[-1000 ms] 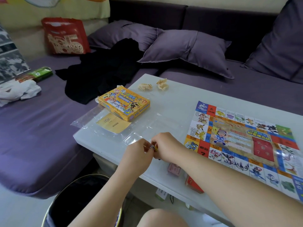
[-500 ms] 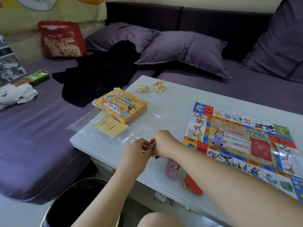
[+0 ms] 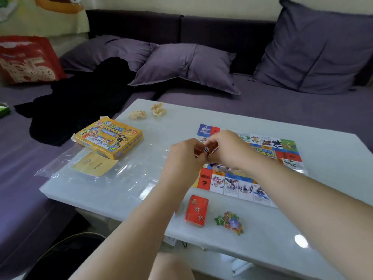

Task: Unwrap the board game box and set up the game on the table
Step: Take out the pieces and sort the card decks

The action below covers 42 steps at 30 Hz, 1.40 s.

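Nearest me on the white table (image 3: 302, 229) lies a red deck of cards (image 3: 196, 211), and just to its right a small heap of colourful cardboard pieces (image 3: 230, 220); both sit apart from the game board (image 3: 232, 184), which is spread flat across the right half of the table. Above the board's left edge my left hand (image 3: 183, 158) and right hand (image 3: 228, 150) meet, fingers curled in, both pinching a white die (image 3: 205, 149) with dark spots; something small and reddish-brown is clamped in there with it, but I cannot tell what. To the left the clear plastic wrap (image 3: 121, 178) lies flattened on the table, with a yellow paper slip (image 3: 94, 164) under it; the yellow game box (image 3: 110, 137) rests closed on the wrap's far end. Further back are two crumpled scraps (image 3: 137, 114), near the table's far edge; beyond them, a black garment (image 3: 80, 98) and purple cushions (image 3: 187, 65) on the sofa.
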Motion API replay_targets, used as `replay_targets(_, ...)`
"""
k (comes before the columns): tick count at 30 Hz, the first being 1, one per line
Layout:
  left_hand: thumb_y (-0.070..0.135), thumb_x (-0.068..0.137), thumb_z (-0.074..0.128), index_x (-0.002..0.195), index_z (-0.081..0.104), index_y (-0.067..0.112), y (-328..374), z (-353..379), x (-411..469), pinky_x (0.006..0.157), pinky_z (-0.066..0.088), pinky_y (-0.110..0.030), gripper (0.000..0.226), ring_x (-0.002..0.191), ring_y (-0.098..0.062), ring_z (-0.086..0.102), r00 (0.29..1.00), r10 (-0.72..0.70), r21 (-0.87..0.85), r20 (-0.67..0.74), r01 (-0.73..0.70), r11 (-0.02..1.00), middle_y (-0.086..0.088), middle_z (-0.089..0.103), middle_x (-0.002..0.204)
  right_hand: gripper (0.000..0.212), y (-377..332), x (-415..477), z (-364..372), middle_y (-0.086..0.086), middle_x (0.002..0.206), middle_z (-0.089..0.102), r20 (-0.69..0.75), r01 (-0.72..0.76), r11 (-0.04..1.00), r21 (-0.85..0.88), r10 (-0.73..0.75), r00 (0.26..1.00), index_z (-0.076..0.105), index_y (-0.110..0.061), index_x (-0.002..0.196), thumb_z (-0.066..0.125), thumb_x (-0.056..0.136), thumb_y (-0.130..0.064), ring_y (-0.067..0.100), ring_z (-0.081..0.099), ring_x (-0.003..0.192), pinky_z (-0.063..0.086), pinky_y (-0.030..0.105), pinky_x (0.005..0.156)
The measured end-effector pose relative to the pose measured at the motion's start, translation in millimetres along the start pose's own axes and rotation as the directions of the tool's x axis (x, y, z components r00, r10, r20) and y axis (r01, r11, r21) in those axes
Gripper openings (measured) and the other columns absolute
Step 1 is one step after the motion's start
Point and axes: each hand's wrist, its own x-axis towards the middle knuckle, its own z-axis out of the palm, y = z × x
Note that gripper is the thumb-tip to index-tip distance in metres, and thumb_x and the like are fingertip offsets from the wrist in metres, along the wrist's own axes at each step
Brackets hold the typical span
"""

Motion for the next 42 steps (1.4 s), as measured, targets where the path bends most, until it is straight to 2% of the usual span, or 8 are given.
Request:
replay_targets(3,0.014,0.088,0.059,0.103,0.068,0.014,42,52,-10,0.067,0.044,-0.021,0.018,0.085,-0.016,0.063,0.994,0.077,-0.037,0.074,-0.074,0.997,0.0,0.07,0.094,0.018,53,-38,-29,0.003,0.073,0.066,-0.078,-0.094,0.995,-0.02,0.092,0.993,0.073,-0.009,0.089,0.072,0.072,0.0,0.012,0.06,0.061,0.053,0.029,0.066)
replay_targets(7,0.013,0.087,0.055,0.105,0.067,0.011,89,133,-34,0.073,0.047,-0.036,0.022,0.089,-0.026,0.062,0.964,0.114,-0.041,0.24,-0.108,0.993,-0.01,0.069,0.096,0.016,128,-102,-55,0.009,0.08,0.07,-0.144,-0.25,0.968,-0.031,0.243,0.959,0.073,-0.006,0.086,0.072,0.071,-0.002,0.016,0.059,0.067,0.051,0.03,0.067)
replay_targets(11,0.014,0.089,0.054,0.105,0.067,0.01,124,210,-64,0.07,0.047,-0.034,0.021,0.092,-0.028,0.062,0.898,0.138,-0.064,0.418,-0.122,0.99,-0.012,0.068,0.097,0.01,196,-165,-65,0.012,0.072,0.071,-0.202,-0.401,0.916,0.022,0.397,0.895,0.072,-0.007,0.076,0.069,0.069,0.001,0.023,0.068,0.066,0.055,0.035,0.067)
replay_targets(17,0.012,0.089,0.054,0.107,0.068,0.011,158,288,-91,0.075,0.047,-0.028,0.023,0.095,-0.022,0.063,0.821,0.153,-0.12,0.55,-0.104,0.987,-0.007,0.069,0.105,0.02,272,-223,-65,-0.002,0.059,0.065,-0.299,-0.493,0.864,0.101,0.499,0.813,0.065,-0.021,0.071,0.065,0.075,-0.002,-0.001,0.056,0.047,0.042,0.016,0.048)
replay_targets(19,0.014,0.089,0.054,0.106,0.068,0.013,165,305,-95,0.073,0.047,-0.027,0.022,0.092,-0.02,0.064,0.808,0.142,-0.124,0.572,-0.086,0.989,-0.004,0.069,0.105,0.021,290,-233,-64,-0.002,0.058,0.063,-0.319,-0.509,0.849,0.144,0.527,0.788,0.065,-0.022,0.072,0.062,0.076,-0.001,0.003,0.058,0.052,0.045,0.02,0.052)
replay_targets(25,0.018,0.089,0.06,0.099,0.07,0.015,161,326,-91,0.06,0.041,-0.014,0.015,0.076,-0.012,0.059,0.848,0.089,-0.126,0.522,-0.026,0.992,0.001,0.07,0.094,0.012,317,-235,-63,-0.001,0.079,0.063,-0.352,-0.429,0.884,0.184,0.467,0.811,0.069,-0.019,0.079,0.069,0.077,-0.008,0.013,0.061,0.065,0.049,0.025,0.062)
replay_targets(32,0.017,0.086,0.062,0.098,0.07,0.015,154,328,-85,0.067,0.048,-0.021,0.015,0.075,-0.013,0.061,0.874,-0.003,-0.09,0.486,0.054,0.994,0.002,0.068,0.086,0.029,328,-226,-60,-0.002,0.097,0.059,-0.342,-0.387,0.91,0.15,0.415,0.843,0.068,-0.013,0.11,0.067,0.081,-0.008,0.01,0.055,0.084,0.042,0.017,0.071)
replay_targets(42,0.029,0.085,0.067,0.121,0.058,0.013,160,321,-83,0.061,0.047,-0.019,0.04,0.081,-0.013,0.059,0.79,-0.026,0.037,0.613,0.005,0.999,0.001,0.062,0.102,0.06,326,-250,-64,-0.001,0.125,0.045,-0.313,-0.522,0.845,0.117,0.53,0.788,0.051,-0.026,0.132,0.075,0.077,-0.029,0.015,0.05,0.111,0.044,0.027,0.088)
